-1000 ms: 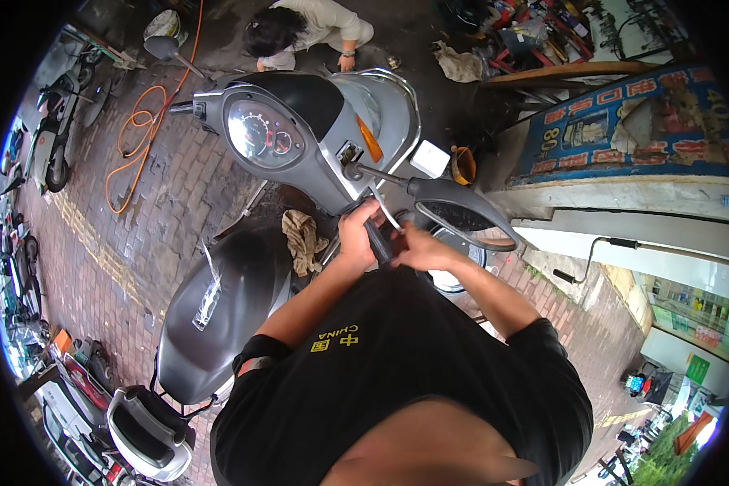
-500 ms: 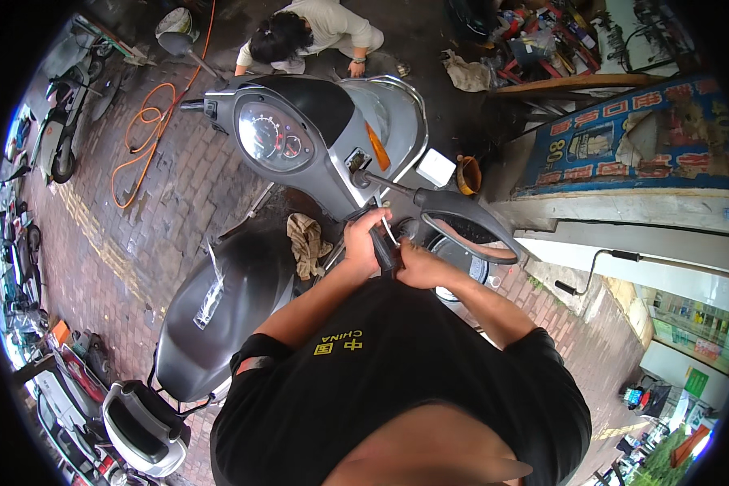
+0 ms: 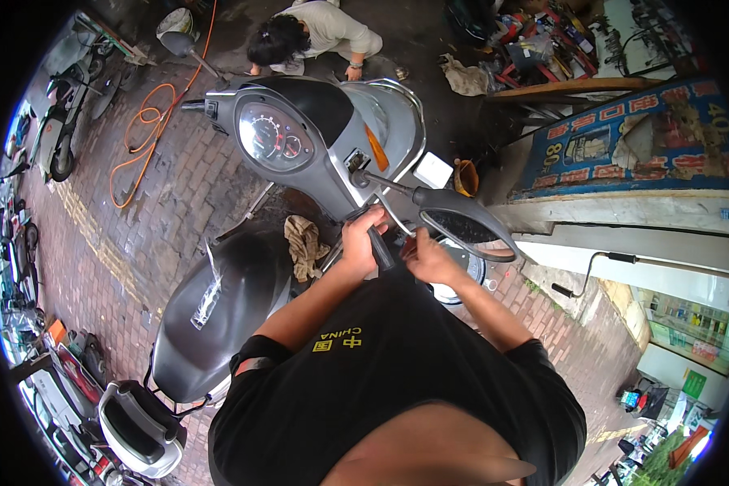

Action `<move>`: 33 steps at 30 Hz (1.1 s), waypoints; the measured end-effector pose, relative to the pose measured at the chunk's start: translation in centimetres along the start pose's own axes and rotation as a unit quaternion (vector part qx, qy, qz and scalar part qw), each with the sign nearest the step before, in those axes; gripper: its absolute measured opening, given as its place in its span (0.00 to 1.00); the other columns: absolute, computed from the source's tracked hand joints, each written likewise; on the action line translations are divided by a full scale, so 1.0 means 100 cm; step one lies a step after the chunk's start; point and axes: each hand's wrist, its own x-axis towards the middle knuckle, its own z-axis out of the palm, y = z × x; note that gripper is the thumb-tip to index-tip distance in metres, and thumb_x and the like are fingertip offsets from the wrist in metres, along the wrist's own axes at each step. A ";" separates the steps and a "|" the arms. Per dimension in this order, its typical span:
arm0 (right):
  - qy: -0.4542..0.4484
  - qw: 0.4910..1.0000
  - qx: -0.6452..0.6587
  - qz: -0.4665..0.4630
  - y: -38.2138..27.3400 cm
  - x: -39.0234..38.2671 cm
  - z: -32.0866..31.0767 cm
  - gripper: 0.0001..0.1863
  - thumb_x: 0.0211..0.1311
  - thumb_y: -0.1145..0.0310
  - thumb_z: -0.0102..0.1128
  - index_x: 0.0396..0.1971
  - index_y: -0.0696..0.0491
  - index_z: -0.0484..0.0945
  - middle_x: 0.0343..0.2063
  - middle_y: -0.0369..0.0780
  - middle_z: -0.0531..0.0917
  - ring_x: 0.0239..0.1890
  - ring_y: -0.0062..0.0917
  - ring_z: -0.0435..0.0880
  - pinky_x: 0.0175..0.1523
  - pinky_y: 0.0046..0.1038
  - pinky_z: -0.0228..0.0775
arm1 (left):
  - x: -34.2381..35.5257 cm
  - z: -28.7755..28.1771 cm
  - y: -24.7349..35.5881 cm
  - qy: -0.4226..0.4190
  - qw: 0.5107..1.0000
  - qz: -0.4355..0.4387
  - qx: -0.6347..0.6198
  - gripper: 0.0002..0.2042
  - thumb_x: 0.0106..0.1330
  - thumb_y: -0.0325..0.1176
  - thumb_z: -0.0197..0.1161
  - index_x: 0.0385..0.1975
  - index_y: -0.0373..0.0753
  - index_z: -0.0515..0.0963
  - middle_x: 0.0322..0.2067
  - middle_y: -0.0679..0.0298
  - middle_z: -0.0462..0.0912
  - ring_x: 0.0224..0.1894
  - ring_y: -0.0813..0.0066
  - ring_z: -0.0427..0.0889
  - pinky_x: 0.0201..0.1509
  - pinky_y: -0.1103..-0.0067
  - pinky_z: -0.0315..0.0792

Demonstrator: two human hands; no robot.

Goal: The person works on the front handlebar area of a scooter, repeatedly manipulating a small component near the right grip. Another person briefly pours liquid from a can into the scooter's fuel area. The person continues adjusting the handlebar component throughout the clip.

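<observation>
A grey scooter (image 3: 324,174) stands in front of me, its round dial (image 3: 269,136) facing up. My left hand (image 3: 361,241) is wrapped round the inner part of the black handlebar grip (image 3: 382,253). Beside the grip, a silver brake lever (image 3: 395,214) slants out toward my right hand (image 3: 431,257). That hand is closed near the lever's end; a small reddish bit shows at its fingertips, too small to name. Just beyond it is the black rear-view mirror (image 3: 471,228) on its stalk. The scooter's black seat (image 3: 219,312) lies to the left.
A crumpled beige rag (image 3: 304,245) lies by the seat. Across the scooter, a person in a pale top (image 3: 336,32) crouches. An orange hose (image 3: 150,138) coils on the brick paving. At the right are a blue signboard (image 3: 624,138), piled tools (image 3: 547,53) and a round container (image 3: 462,271).
The silver lever now stands farther out from the grip. My right hand has shifted slightly right and away from the grip, while my left hand stays on it.
</observation>
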 end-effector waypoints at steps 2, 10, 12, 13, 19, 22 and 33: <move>-0.007 0.997 0.077 -0.017 0.009 0.002 0.008 0.17 0.56 0.78 0.57 0.45 0.59 0.64 0.34 0.45 0.84 0.36 0.32 0.86 0.43 0.31 0.78 | 0.002 0.001 0.001 -0.009 1.000 0.008 0.007 0.13 0.63 0.35 0.66 0.44 0.37 0.81 0.41 0.64 0.86 0.47 0.72 0.83 0.52 0.74 0.73; -0.054 0.998 -0.006 0.013 -0.013 0.010 -0.014 0.26 0.54 0.72 0.62 0.50 0.66 0.64 0.32 0.48 0.83 0.38 0.36 0.86 0.43 0.35 0.76 | 0.005 0.001 0.000 0.004 1.000 0.000 0.008 0.12 0.62 0.35 0.66 0.43 0.38 0.81 0.41 0.64 0.86 0.49 0.73 0.82 0.52 0.74 0.72; -0.085 0.994 0.052 0.041 -0.022 0.009 -0.026 0.27 0.54 0.71 0.62 0.51 0.66 0.65 0.30 0.48 0.82 0.35 0.35 0.85 0.41 0.35 0.76 | 0.004 0.002 0.001 0.008 1.000 0.002 0.002 0.12 0.62 0.35 0.67 0.43 0.38 0.81 0.39 0.64 0.86 0.47 0.73 0.82 0.52 0.74 0.72; -0.079 0.995 0.047 0.040 -0.013 0.017 -0.034 0.24 0.53 0.72 0.62 0.50 0.64 0.68 0.27 0.46 0.80 0.31 0.32 0.83 0.38 0.32 0.74 | -0.002 0.007 0.005 0.014 1.000 -0.001 0.004 0.12 0.62 0.35 0.66 0.43 0.37 0.81 0.39 0.64 0.85 0.46 0.72 0.82 0.53 0.73 0.72; -0.116 0.993 -0.025 -0.028 -0.014 0.018 -0.034 0.20 0.56 0.70 0.62 0.44 0.65 0.69 0.28 0.44 0.82 0.34 0.31 0.84 0.38 0.29 0.74 | 0.003 -0.001 0.001 -0.018 1.000 0.003 -0.003 0.12 0.63 0.35 0.66 0.43 0.37 0.81 0.40 0.63 0.85 0.48 0.72 0.82 0.54 0.73 0.71; -0.086 0.995 -0.032 -0.025 0.011 0.030 -0.035 0.20 0.57 0.69 0.62 0.45 0.65 0.69 0.29 0.45 0.83 0.36 0.31 0.85 0.41 0.30 0.75 | -0.004 0.010 0.005 0.006 1.000 -0.007 0.004 0.12 0.63 0.35 0.66 0.43 0.36 0.81 0.40 0.63 0.85 0.47 0.71 0.82 0.54 0.73 0.71; -0.071 0.997 0.036 -0.006 0.025 0.022 -0.004 0.16 0.56 0.75 0.61 0.44 0.62 0.72 0.32 0.46 0.83 0.38 0.30 0.84 0.43 0.34 0.74 | 0.000 0.002 0.001 0.005 1.000 0.000 0.013 0.15 0.63 0.35 0.65 0.46 0.35 0.80 0.42 0.62 0.85 0.49 0.71 0.82 0.55 0.73 0.71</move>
